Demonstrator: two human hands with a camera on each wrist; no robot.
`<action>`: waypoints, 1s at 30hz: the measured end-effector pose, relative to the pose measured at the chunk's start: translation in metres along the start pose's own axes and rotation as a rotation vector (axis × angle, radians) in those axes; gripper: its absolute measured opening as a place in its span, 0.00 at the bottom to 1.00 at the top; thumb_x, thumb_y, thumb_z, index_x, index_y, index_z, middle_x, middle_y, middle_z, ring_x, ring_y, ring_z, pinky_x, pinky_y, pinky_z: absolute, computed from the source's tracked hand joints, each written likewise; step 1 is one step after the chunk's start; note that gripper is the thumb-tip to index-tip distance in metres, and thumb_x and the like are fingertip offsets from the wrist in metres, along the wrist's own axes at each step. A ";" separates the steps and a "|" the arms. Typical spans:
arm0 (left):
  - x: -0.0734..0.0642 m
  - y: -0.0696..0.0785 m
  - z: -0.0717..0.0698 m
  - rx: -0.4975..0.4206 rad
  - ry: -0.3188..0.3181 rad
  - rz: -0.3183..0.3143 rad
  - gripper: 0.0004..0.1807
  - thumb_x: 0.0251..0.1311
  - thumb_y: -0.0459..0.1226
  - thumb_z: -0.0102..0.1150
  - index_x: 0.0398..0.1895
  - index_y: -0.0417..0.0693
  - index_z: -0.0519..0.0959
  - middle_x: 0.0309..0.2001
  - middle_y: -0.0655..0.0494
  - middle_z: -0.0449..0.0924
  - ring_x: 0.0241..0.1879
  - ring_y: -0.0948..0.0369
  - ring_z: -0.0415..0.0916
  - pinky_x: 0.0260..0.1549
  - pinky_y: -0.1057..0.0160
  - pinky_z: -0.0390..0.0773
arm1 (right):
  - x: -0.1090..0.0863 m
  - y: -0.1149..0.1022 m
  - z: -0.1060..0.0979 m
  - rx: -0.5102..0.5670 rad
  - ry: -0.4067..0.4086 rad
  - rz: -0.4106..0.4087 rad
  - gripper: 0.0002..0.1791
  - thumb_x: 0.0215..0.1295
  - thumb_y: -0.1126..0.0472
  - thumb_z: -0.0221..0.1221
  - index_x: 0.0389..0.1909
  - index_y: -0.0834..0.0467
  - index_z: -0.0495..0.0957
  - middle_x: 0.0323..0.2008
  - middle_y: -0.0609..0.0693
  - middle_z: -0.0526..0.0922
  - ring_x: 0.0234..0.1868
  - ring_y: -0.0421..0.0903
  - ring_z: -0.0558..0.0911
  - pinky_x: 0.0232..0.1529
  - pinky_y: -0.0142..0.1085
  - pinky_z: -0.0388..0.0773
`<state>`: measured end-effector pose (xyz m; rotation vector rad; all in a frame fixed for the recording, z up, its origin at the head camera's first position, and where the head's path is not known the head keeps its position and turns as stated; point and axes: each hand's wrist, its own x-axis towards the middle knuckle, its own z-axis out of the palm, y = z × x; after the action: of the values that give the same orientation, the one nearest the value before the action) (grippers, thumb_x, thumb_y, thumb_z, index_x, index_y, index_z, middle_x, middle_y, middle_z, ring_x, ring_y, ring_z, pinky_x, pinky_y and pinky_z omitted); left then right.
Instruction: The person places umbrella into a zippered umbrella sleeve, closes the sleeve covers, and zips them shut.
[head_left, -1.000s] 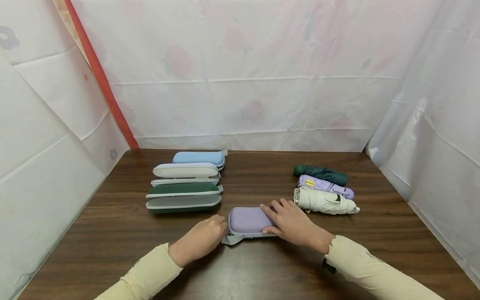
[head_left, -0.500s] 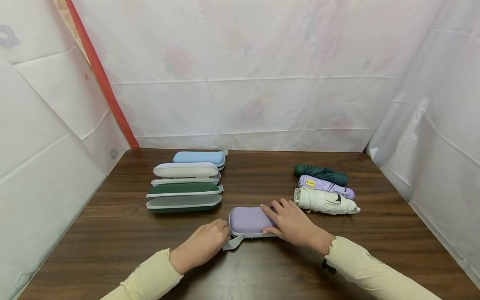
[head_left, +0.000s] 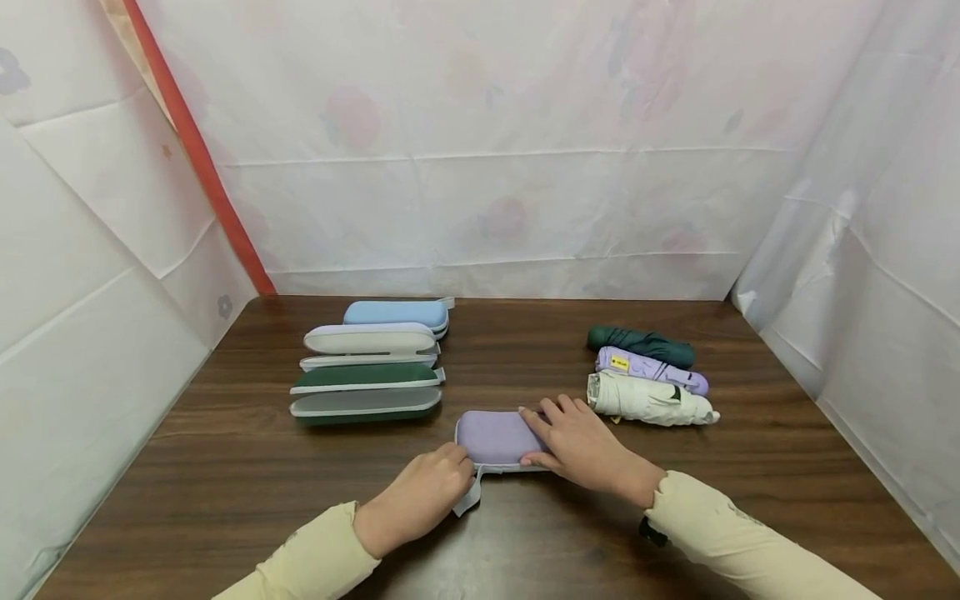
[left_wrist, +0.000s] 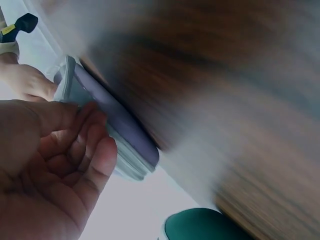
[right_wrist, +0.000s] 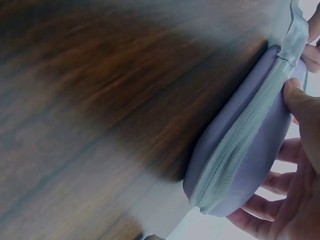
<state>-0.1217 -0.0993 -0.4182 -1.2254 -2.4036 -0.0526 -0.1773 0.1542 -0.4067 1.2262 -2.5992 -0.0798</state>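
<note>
And the left hand has slid along! Half a second ago it was at the left end of the purple case; now it has come round to the near-left corner, thumb and fingers pinched together at the zipped edge, though just what sits between the tips is hidden. The grey strap has swung too, from lying off leftward to dangling toward the person, right beside those fingers. The right hand hasn't budged, gripping the other end, thumb on the near side, fingers over the top. So the case lies flat between the two hands.

No change beyond the left hand: the green case gaping, the white case gaping behind it, the blue case closed at the back. Same beyond the right hand, white umbrella nearest, then lilac umbrella, then dark green umbrella, all rolled up.

Under it all, a dark brown wood-grain table, a pale sheen between the forearms. White cloth with faint pink prints hangs ahead of both hands and down either side, a red strip slanting down beyond the left.
</note>
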 end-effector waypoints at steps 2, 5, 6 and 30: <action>0.001 0.001 -0.001 0.006 -0.022 -0.010 0.08 0.48 0.26 0.66 0.22 0.44 0.76 0.25 0.56 0.71 0.26 0.62 0.69 0.20 0.68 0.72 | 0.000 0.001 0.000 0.003 0.009 -0.006 0.37 0.65 0.34 0.50 0.62 0.59 0.73 0.42 0.54 0.75 0.39 0.51 0.71 0.41 0.45 0.69; 0.003 0.000 -0.003 -0.018 -0.042 -0.042 0.07 0.50 0.28 0.66 0.22 0.44 0.77 0.24 0.57 0.71 0.26 0.62 0.70 0.20 0.68 0.72 | 0.001 0.003 0.000 0.016 0.017 -0.019 0.37 0.65 0.34 0.50 0.62 0.59 0.73 0.43 0.53 0.75 0.40 0.51 0.72 0.40 0.45 0.69; 0.003 -0.002 -0.004 -0.032 -0.046 -0.057 0.07 0.51 0.29 0.66 0.22 0.44 0.78 0.24 0.57 0.72 0.26 0.62 0.70 0.20 0.68 0.72 | 0.001 0.004 -0.001 0.027 0.012 -0.024 0.37 0.65 0.34 0.50 0.62 0.59 0.73 0.43 0.53 0.75 0.41 0.51 0.72 0.40 0.45 0.70; 0.012 -0.027 0.000 -0.620 -0.125 -0.447 0.34 0.48 0.25 0.69 0.58 0.22 0.65 0.47 0.36 0.75 0.46 0.49 0.74 0.40 0.53 0.76 | -0.023 0.046 -0.004 0.516 -0.154 0.086 0.45 0.46 0.49 0.72 0.63 0.65 0.67 0.54 0.56 0.75 0.50 0.47 0.76 0.47 0.42 0.74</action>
<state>-0.1487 -0.1062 -0.4091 -0.8987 -2.8327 -0.9389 -0.1969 0.2016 -0.4000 1.2972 -2.9081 0.5674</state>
